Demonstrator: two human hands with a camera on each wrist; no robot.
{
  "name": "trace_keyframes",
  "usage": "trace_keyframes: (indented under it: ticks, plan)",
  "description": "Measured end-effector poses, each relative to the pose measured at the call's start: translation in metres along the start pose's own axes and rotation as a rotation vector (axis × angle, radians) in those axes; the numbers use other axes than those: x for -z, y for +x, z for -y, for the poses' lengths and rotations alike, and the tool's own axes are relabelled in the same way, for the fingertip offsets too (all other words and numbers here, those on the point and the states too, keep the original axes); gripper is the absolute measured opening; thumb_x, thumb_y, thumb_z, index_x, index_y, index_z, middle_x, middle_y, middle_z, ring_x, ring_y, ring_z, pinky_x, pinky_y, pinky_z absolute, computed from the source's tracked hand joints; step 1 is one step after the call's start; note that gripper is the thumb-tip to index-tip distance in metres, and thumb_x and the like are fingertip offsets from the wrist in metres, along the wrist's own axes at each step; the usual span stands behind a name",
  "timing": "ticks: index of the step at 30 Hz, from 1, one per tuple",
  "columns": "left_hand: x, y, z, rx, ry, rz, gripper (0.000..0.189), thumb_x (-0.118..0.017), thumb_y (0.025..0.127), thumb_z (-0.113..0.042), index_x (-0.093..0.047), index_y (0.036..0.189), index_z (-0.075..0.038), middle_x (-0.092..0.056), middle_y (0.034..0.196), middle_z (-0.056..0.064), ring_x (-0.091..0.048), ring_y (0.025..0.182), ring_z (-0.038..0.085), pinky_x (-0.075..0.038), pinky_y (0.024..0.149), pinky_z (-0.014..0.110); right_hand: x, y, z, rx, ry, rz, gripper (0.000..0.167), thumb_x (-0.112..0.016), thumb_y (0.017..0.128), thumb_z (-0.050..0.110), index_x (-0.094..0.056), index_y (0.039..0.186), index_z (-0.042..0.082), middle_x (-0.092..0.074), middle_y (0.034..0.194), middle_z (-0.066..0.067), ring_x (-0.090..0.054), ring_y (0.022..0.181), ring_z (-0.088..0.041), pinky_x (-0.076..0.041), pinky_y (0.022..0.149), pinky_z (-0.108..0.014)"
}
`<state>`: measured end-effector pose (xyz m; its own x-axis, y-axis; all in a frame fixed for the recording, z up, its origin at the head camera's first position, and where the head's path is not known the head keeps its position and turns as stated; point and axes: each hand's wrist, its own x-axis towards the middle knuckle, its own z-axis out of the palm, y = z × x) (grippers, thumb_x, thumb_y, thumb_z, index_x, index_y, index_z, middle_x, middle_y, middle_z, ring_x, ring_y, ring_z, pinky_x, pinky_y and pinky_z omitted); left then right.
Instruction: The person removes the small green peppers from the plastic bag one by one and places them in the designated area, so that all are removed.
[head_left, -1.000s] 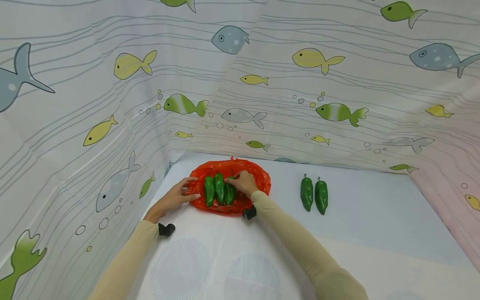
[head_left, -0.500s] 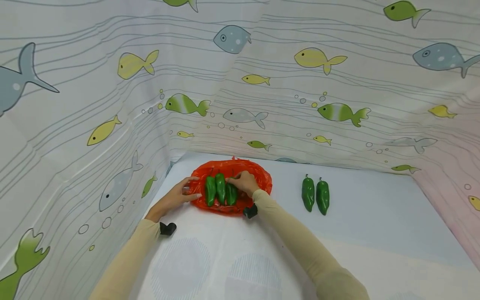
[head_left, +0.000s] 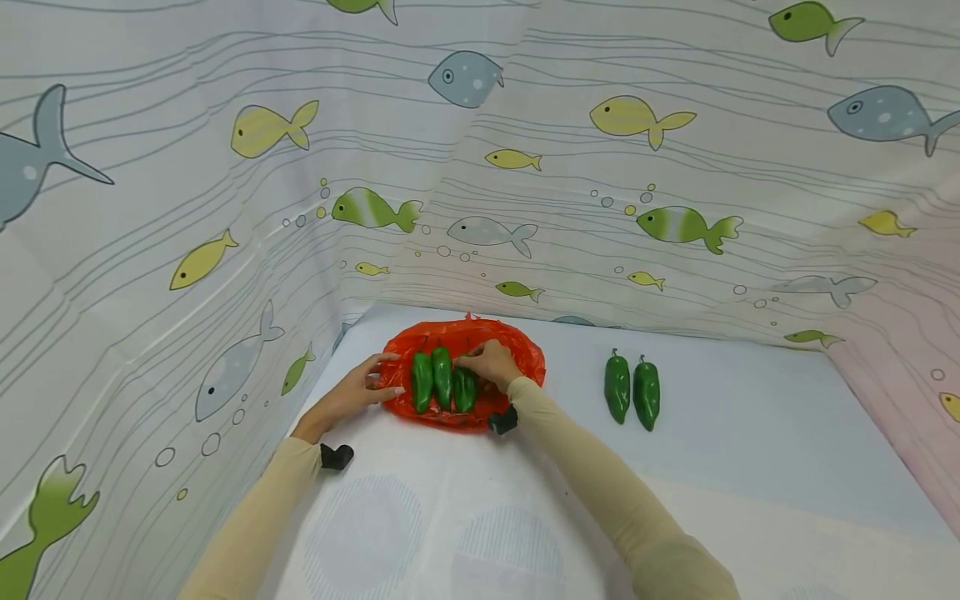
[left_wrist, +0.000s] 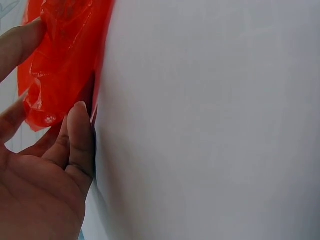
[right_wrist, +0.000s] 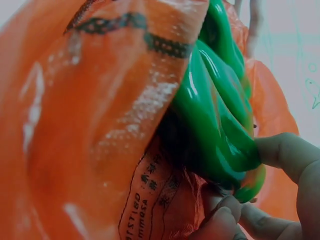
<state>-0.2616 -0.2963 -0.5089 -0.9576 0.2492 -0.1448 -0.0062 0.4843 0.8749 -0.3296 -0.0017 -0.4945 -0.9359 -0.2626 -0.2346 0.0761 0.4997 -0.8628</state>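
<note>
Three green peppers lie side by side in a red plastic bag (head_left: 525, 354), which is spread wide with its rim turned up. My right hand (head_left: 491, 367) pinches the upper part of the rightmost pepper (head_left: 465, 392), thumb and fingers on either side of it in the right wrist view. To its left are the middle pepper (head_left: 442, 379) and the leftmost pepper (head_left: 422, 383). My left hand (head_left: 352, 392) rests at the bag's left edge, with fingers and thumb spread apart. In the left wrist view its fingertips (left_wrist: 78, 112) touch the red plastic.
Two more green peppers, a nearer-left pepper (head_left: 617, 389) and a right-hand pepper (head_left: 647, 393), lie on the white table (head_left: 750, 417) to the right of the bag. A fish-patterned curtain (head_left: 562, 200) stands behind and along both sides.
My right hand shifts the rightmost pepper slightly within the bag, tipping it a little away from the middle one. The left hand stays at the bag's edge.
</note>
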Motion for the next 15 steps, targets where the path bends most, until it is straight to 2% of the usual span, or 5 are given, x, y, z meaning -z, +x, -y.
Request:
trace_keyframes:
  ticks: [8,15]
  plan:
    - [0.0,0.0,-0.001,0.009,0.001,-0.005,0.071,-0.079,0.093,-0.035,-0.042,0.152,-0.021,-0.047,0.145,0.018,-0.054,0.123,0.04,-0.05,0.092,0.043,0.009,-0.002,0.001,0.04,0.047,-0.006,0.041,-0.08,0.091,0.032,-0.069,0.116,0.001,-0.07,0.099,-0.008,-0.063,0.068,-0.021,-0.054,0.059,-0.032]
    - [0.0,-0.003,-0.002,0.009,0.003,-0.007,0.072,-0.079,0.093,-0.035,-0.041,0.152,-0.02,-0.046,0.145,0.019,-0.054,0.122,0.041,-0.05,0.092,0.043,0.018,-0.007,0.006,0.068,0.051,-0.016,0.043,-0.08,0.091,0.035,-0.07,0.118,0.004,-0.07,0.102,-0.005,-0.064,0.079,-0.036,-0.054,0.066,-0.041]
